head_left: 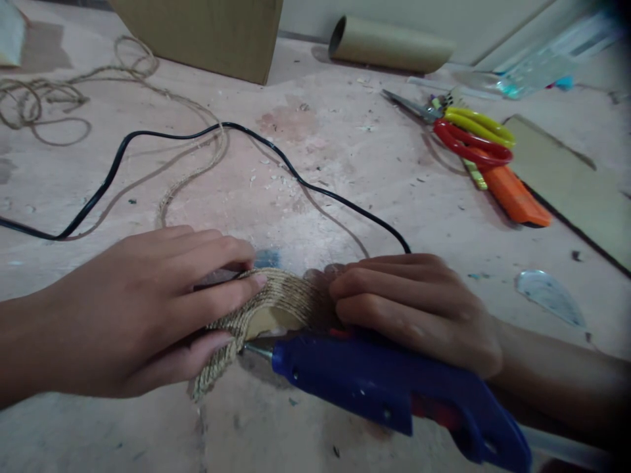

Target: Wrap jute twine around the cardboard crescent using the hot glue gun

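My left hand (158, 309) pinches a curved, twine-covered piece (276, 289), its thumb on the near edge and fingers over the top. Rows of twine run along the curve, and bare tan card shows inside it. My right hand (414, 302) is closed around a blue hot glue gun (355, 374); the gun's body hides part of the grip. Its metal nozzle points left and touches or nearly touches the twine by my left thumb. A pale glue stick (566, 447) protrudes from the gun's rear. The piece's right end is hidden near my right fingers.
A black cord (345, 210) crosses the table behind my hands. Loose twine (192, 177) trails to a tangle at left. Scissors (473, 135), an orange cutter (517, 194), cardboard (566, 171) and a clear protractor (549, 295) lie at right. A cardboard tube (394, 46) lies at the back.
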`<move>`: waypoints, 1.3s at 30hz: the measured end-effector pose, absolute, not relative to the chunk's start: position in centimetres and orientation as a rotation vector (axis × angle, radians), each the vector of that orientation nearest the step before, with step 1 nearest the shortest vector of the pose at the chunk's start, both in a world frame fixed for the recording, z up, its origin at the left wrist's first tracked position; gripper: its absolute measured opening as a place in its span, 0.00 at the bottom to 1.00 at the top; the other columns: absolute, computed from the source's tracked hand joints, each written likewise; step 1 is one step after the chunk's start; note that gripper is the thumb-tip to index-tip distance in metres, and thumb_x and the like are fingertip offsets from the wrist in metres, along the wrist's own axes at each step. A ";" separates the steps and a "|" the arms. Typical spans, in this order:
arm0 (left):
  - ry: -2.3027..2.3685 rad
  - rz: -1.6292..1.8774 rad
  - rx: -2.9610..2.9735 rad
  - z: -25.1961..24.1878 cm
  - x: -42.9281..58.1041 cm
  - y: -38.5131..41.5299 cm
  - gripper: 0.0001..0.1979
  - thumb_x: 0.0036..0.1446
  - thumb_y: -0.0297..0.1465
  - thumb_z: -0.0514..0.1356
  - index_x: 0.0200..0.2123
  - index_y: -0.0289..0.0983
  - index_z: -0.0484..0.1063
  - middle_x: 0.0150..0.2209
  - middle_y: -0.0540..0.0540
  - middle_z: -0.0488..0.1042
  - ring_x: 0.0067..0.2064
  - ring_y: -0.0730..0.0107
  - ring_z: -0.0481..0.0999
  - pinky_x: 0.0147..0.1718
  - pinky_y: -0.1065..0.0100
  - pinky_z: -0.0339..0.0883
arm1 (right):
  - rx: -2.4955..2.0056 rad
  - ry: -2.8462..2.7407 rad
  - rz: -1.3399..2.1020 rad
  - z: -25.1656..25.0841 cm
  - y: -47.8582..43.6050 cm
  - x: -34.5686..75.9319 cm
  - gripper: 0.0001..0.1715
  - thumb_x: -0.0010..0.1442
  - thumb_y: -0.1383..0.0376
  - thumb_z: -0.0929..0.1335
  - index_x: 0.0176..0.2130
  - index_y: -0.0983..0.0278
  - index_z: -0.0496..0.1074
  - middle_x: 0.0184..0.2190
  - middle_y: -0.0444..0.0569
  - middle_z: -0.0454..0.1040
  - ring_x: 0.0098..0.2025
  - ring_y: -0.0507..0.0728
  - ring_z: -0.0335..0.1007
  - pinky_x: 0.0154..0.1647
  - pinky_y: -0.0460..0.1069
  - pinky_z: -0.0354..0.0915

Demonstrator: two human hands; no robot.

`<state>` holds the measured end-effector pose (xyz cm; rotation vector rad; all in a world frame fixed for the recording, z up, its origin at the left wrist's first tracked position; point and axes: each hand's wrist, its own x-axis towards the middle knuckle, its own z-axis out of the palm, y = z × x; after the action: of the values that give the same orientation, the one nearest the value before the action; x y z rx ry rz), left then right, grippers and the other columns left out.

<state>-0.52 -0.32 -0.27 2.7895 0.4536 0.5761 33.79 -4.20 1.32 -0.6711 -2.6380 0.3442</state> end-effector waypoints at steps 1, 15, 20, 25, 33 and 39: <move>0.454 0.574 2.796 -0.2 -0.5 -0.3 0.19 0.84 0.36 0.51 0.67 0.39 0.74 0.60 0.37 0.84 0.54 0.52 0.86 0.49 0.53 0.86 | -0.673 -2.633 0.343 1.3 -4.3 33.8 0.11 0.89 0.64 0.61 0.49 0.60 0.67 0.38 0.46 0.77 0.39 0.54 0.78 0.44 0.49 0.76; 0.414 0.562 2.814 0.3 -0.6 -0.1 0.19 0.84 0.36 0.52 0.67 0.36 0.74 0.61 0.33 0.85 0.57 0.48 0.89 0.52 0.47 0.91 | -0.683 -2.626 0.322 1.1 -3.9 33.9 0.11 0.89 0.64 0.61 0.50 0.60 0.68 0.38 0.47 0.77 0.38 0.54 0.78 0.41 0.48 0.76; 0.408 0.556 2.815 0.1 -0.6 -0.1 0.19 0.84 0.36 0.53 0.67 0.36 0.74 0.62 0.33 0.85 0.59 0.46 0.89 0.55 0.46 0.90 | -0.701 -2.645 0.383 1.7 -4.1 34.2 0.16 0.90 0.62 0.56 0.50 0.60 0.67 0.38 0.49 0.78 0.39 0.55 0.80 0.41 0.49 0.77; 0.426 0.593 2.793 -0.3 -0.7 -0.3 0.19 0.84 0.36 0.52 0.67 0.37 0.74 0.62 0.34 0.85 0.60 0.48 0.88 0.57 0.46 0.90 | -0.710 -2.647 0.388 1.4 -4.1 34.3 0.18 0.90 0.61 0.55 0.50 0.60 0.68 0.39 0.50 0.79 0.39 0.55 0.80 0.41 0.49 0.77; 0.430 0.607 2.798 -0.2 -0.8 -0.5 0.19 0.84 0.36 0.52 0.67 0.37 0.74 0.62 0.35 0.85 0.60 0.47 0.88 0.55 0.46 0.90 | -0.701 -2.632 0.354 1.4 -4.1 34.3 0.15 0.90 0.64 0.57 0.51 0.62 0.68 0.39 0.50 0.78 0.39 0.55 0.78 0.41 0.49 0.76; 0.447 0.616 2.786 -0.5 -0.8 -0.5 0.19 0.83 0.36 0.53 0.67 0.38 0.74 0.63 0.36 0.84 0.61 0.46 0.87 0.57 0.44 0.90 | -0.719 -2.644 0.383 1.4 -4.1 34.5 0.09 0.89 0.65 0.60 0.52 0.61 0.68 0.39 0.49 0.78 0.39 0.54 0.78 0.41 0.49 0.77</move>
<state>-0.79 -0.53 -0.48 2.7856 0.4468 0.6157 34.50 -4.10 1.39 -0.7187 -2.6437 0.3828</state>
